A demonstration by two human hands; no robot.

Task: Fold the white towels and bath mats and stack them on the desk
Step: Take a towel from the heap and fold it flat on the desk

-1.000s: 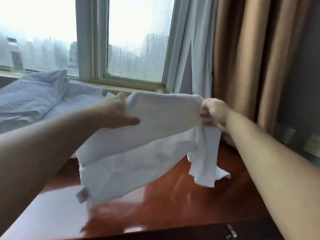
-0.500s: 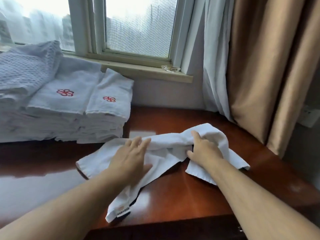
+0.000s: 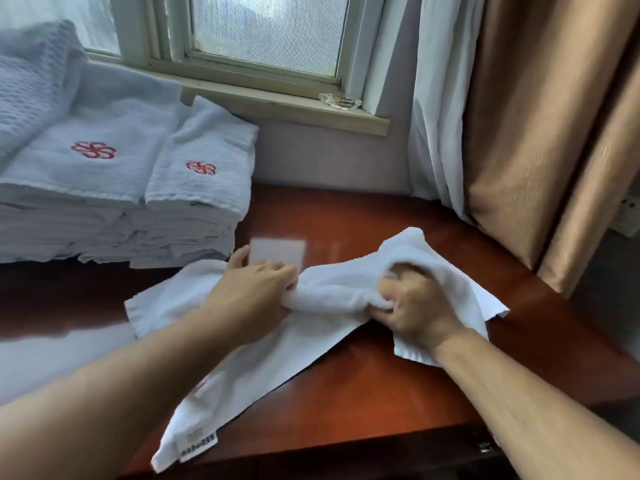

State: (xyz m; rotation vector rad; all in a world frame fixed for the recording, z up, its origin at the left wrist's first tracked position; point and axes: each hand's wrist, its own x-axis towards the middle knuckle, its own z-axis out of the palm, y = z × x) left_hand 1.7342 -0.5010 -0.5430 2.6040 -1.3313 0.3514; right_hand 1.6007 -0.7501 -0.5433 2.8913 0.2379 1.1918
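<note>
From my feed, the reddish-brown surface [image 3: 363, 386] fills most of the lower view. Its near edge and left side run out of frame, and glare whitens a patch at the lower left. A brown curtain [image 3: 540, 133] hangs down the right side, cut off at the top, with a sheer white curtain [image 3: 436, 116] just beside it. Only the lower part of the window [image 3: 270, 32] shows, and I can't make out anything through the glass.

At the back left of the surface sit stacks of folded white towels [image 3: 104, 202]. The top two each carry a red flower mark [image 3: 93, 150], and the far left of the pile is cropped. A waffle-textured cloth [image 3: 31, 88] lies on top at the corner, only partly in view.

The loose towel [image 3: 332, 292] lies crumpled across the middle of the surface, its middle bunched into a thick ridge. One corner hangs at the near edge.

My left hand [image 3: 252, 292] rests on the towel with its fingers curled into the ridge and their tips buried in the cloth. My right hand [image 3: 412, 306] grips the same ridge, its fingertips also hidden in the folds.

A small label [image 3: 197, 445] shows at the near corner, but its print is too blurred to read. A clear glass dish [image 3: 339, 100] sits on the sill [image 3: 277, 109].
</note>
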